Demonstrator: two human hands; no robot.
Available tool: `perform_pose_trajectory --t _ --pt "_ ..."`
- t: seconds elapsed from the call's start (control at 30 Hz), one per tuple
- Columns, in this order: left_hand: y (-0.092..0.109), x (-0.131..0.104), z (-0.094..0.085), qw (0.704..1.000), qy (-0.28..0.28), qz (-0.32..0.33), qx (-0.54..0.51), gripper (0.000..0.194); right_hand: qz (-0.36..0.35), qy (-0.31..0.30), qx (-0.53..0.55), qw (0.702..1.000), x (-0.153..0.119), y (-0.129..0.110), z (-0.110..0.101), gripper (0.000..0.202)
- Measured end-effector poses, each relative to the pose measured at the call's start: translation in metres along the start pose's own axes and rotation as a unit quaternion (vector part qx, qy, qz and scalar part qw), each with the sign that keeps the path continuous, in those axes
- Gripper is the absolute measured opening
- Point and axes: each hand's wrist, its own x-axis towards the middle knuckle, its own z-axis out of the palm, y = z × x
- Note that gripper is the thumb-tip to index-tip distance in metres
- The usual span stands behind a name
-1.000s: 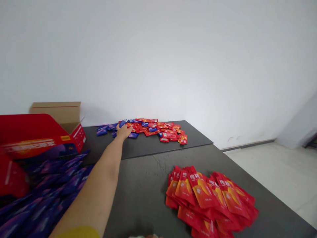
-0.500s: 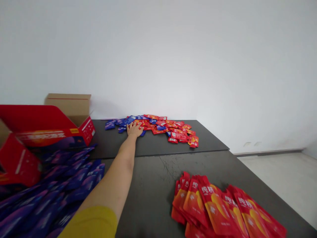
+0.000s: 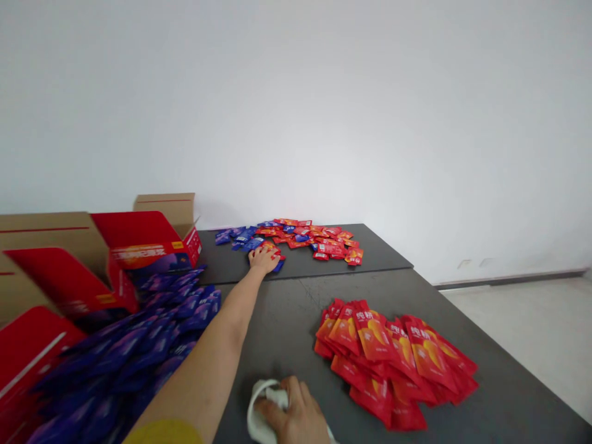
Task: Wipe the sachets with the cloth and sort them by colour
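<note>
My left hand (image 3: pixel 263 259) reaches far across the dark table (image 3: pixel 277 308). Its fingers curl over a few red and blue sachets (image 3: pixel 277 266) at the near side of a mixed pile. Low in the view, my right hand (image 3: pixel 303 416) is closed around a crumpled white cloth (image 3: pixel 266 413), its thumb tucked into a fold. To the right of that hand lies a heap of red sachets (image 3: pixel 393 357) with orange fruit printed on them. Many blue-purple sachets (image 3: pixel 152 339) are piled to the left of my left forearm.
Open red cardboard boxes (image 3: pixel 152 246) with raised flaps stand along the left side. The rest of the mixed red and blue sachets (image 3: pixel 324 237) lies at the far end, by a white wall (image 3: pixel 324 111). A seam crosses the table top.
My left hand has drawn a few sachets toward me, away from the far pile. My right hand has come into view with the white cloth. The view has shifted, showing more of the boxes.
</note>
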Motion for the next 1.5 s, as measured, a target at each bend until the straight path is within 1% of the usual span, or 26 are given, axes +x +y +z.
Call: perform_pose_trajectory --t 0.1,0.17,0.27,0.33,0.4,0.43,0.47,0.57,0.6,0.7,0.8,0.9,1.0,1.07,1.1,1.2,1.27,1.3,1.33,1.43,1.5 --pt "0.005 -0.028 -0.003 1.0 -0.005 0.002 -0.009 0.058 -0.009 -0.018 0.02 1.0 -0.005 -0.011 -0.016 0.048" --pt "0.007 -0.041 -0.004 1.0 -0.006 -0.005 -0.028 0.064 -0.011 -0.011 0.032 0.999 -0.009 -0.017 -0.023 0.048" --pt "0.005 -0.053 -0.006 0.998 0.014 -0.028 -0.063 0.072 -0.016 0.008 0.016 1.0 -0.014 -0.021 -0.028 0.045" --pt "-0.002 -0.06 -0.009 0.998 0.007 -0.007 -0.059 0.069 -0.024 0.016 -0.004 1.0 -0.016 -0.022 -0.028 0.043" --pt "-0.01 -0.072 -0.012 0.998 -0.021 0.039 -0.042 0.064 -0.029 0.021 -0.021 0.999 -0.017 -0.022 -0.027 0.04" --pt "-0.014 -0.08 -0.014 0.997 -0.025 0.063 -0.029 0.061 -0.03 0.022 -0.029 0.999 -0.018 -0.022 -0.027 0.038" --pt "-0.017 -0.09 -0.017 0.996 -0.017 0.081 -0.018 0.059 -0.03 0.023 -0.038 0.999 -0.019 -0.023 -0.026 0.037" --pt "-0.02 -0.121 -0.028 0.994 0.039 0.1 0.021 0.055 -0.015 0.028 -0.074 0.997 -0.022 -0.027 -0.026 0.035" --pt "-0.018 -0.131 -0.033 0.993 0.053 0.102 0.04 0.053 -0.01 0.032 -0.086 0.996 -0.023 -0.029 -0.026 0.035" --pt "-0.009 -0.158 -0.047 0.988 0.072 0.108 0.086 0.047 -0.002 0.048 -0.116 0.992 -0.027 -0.033 -0.024 0.033" --pt "0.002 -0.184 -0.059 0.983 0.094 0.121 0.097 0.042 0.002 0.064 -0.133 0.989 -0.029 -0.035 -0.022 0.032" --pt "0.011 -0.214 -0.065 0.976 0.116 0.158 0.098 0.035 0.007 0.08 -0.141 0.987 -0.028 -0.034 -0.018 0.03" --pt "0.018 -0.244 -0.068 0.971 0.112 0.19 0.09 0.039 0.014 0.085 -0.14 0.986 -0.025 -0.034 -0.017 0.029" --pt "0.021 -0.263 -0.071 0.974 0.098 0.183 0.092 0.044 0.021 0.083 -0.135 0.987 -0.024 -0.035 -0.017 0.029" --pt "0.022 -0.272 -0.073 0.978 0.085 0.166 0.095 0.045 0.023 0.085 -0.131 0.987 -0.025 -0.036 -0.017 0.029" --pt "0.02 -0.304 -0.081 0.991 0.016 0.091 0.096 0.055 0.028 0.108 -0.116 0.987 -0.029 -0.037 -0.017 0.03" --pt "0.017 -0.331 -0.087 0.994 -0.021 0.065 0.081 0.064 0.029 0.131 -0.097 0.986 -0.032 -0.036 -0.017 0.03" --pt "0.016 -0.345 -0.089 0.995 -0.026 0.064 0.07 0.065 0.028 0.139 -0.085 0.986 -0.033 -0.036 -0.016 0.03" --pt "0.014 -0.36 -0.091 0.996 -0.021 0.069 0.058 0.062 0.023 0.141 -0.072 0.987 -0.033 -0.036 -0.016 0.029" --pt "0.01 -0.4 -0.092 0.997 0.004 0.074 0.019 0.042 -0.007 0.123 -0.025 0.992 -0.027 -0.039 -0.014 0.028" --pt "0.009 -0.423 -0.087 0.998 0.018 0.061 -0.013 0.036 -0.046 0.103 0.002 0.994 -0.019 -0.044 -0.011 0.03"
